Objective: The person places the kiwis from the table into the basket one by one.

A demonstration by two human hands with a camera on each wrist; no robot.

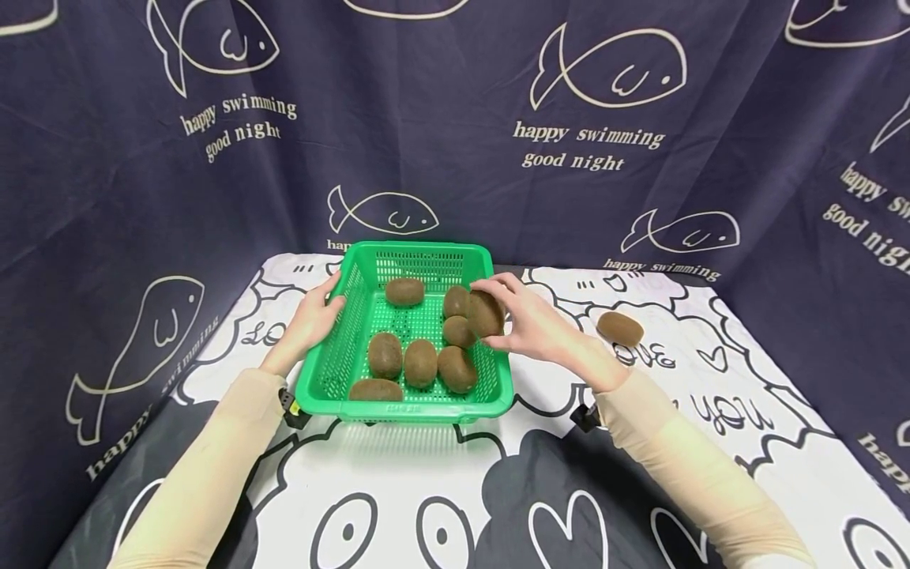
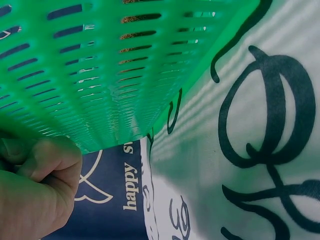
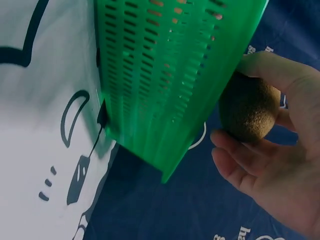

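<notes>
A green plastic basket (image 1: 405, 409) with slotted walls stands on the table, several brown kiwifruit inside it. My left hand (image 1: 313, 314) grips the basket's left rim, and in the left wrist view its curled fingers (image 2: 55, 157) sit against the slotted wall. Over the right rim, my right hand (image 1: 529, 320) holds a kiwifruit (image 1: 486, 314) between thumb and fingers. The right wrist view shows that kiwifruit (image 3: 250, 107) just outside the top of the basket wall (image 3: 150, 85). Among the fruit inside, one kiwifruit (image 1: 404, 292) lies near the back and another (image 1: 375, 389) by the front wall.
One loose kiwifruit (image 1: 620, 328) lies on the table to the right of the basket. A white cloth (image 1: 398, 466) with black drawings covers the table. Dark blue curtains (image 1: 455, 118) printed with fish hang behind and at both sides.
</notes>
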